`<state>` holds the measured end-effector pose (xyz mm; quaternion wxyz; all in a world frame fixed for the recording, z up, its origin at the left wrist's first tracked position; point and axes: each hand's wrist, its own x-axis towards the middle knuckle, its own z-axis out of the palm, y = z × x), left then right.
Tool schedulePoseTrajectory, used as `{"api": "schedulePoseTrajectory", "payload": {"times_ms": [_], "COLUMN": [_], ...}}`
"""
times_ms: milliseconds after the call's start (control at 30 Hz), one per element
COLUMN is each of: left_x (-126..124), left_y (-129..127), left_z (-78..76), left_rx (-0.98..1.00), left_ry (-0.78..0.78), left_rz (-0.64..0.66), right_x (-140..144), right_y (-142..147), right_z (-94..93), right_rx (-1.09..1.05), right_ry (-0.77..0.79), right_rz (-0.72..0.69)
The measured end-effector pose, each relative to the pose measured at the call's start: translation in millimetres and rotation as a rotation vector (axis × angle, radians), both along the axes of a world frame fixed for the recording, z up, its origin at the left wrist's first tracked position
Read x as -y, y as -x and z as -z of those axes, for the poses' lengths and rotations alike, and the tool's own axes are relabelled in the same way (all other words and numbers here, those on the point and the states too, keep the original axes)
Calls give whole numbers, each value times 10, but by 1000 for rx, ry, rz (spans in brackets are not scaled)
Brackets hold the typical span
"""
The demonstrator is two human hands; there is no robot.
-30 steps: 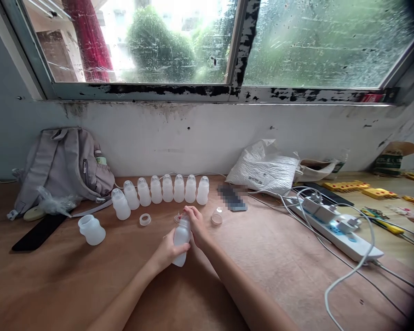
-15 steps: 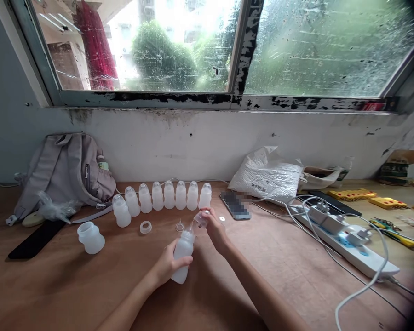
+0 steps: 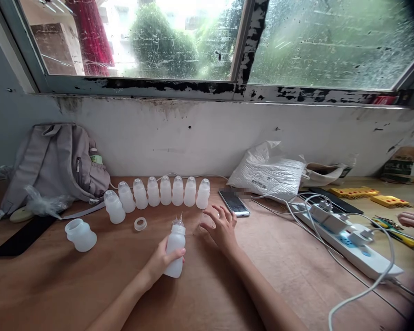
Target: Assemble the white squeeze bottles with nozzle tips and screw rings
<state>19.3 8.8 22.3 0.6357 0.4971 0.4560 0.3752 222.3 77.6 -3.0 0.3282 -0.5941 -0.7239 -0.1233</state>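
your left hand wraps the white bottle upright on the table just in front of the row of finished bottles, keeping its nipple up, while your right hand hovers beside it, fingers spread, holding nothing.

nine capped bottles, one open jar, one ring

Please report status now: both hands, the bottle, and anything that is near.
Left hand grips white bottle, upright on table. Right hand open, spread over a clear cap, contact unclear. Loose ring and phone close by.
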Motion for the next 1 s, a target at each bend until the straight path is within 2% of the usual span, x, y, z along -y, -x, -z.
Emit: {"api": "schedulePoseTrajectory", "payload": {"times_ms": [200, 333, 400, 467, 500, 600, 700, 733, 800, 867, 1000], "left_x": [12, 15, 11, 19, 33, 116, 235, 270, 315, 324, 296], "left_y": [2, 4, 2, -7, -17, -77, -171, -200, -237, -236, -168], "left_z": [-7, -28, -26, -17, -13, -14, -16, -10, 15, 50, 108], "left_rx": [4, -12, -3, 10, 12, -34, -64, -27, 96, 211, 361], "left_ry": [-8, -24, -37, -75, -105, -222, -290, -247, -81, 71, 229], "left_rz": [-15, -19, -21, -39, -52, -57, 0, 30, 101, 168, 232], "right_x": [-49, -52, -15, 65, 121, 321, 497, 539, 592, 616, 635], "right_y": [-48, -81, -66, 1, 58, 289, 510, 562, 626, 648, 641], "right_z": [96, 72, -5, -120, -181, -327, -378, -381, -383, -390, -441], "right_rx": [-35, -150, -282, -505, -657, -1134, -1316, -1350, -1432, -1511, -1563], "right_ry": [78, 111, 87, 96, 142, 486, 840, 923, 993, 973, 949], "right_rz": [22, 2, -60, -202, -303, -570, -728, -741, -725, -696, -721]}}
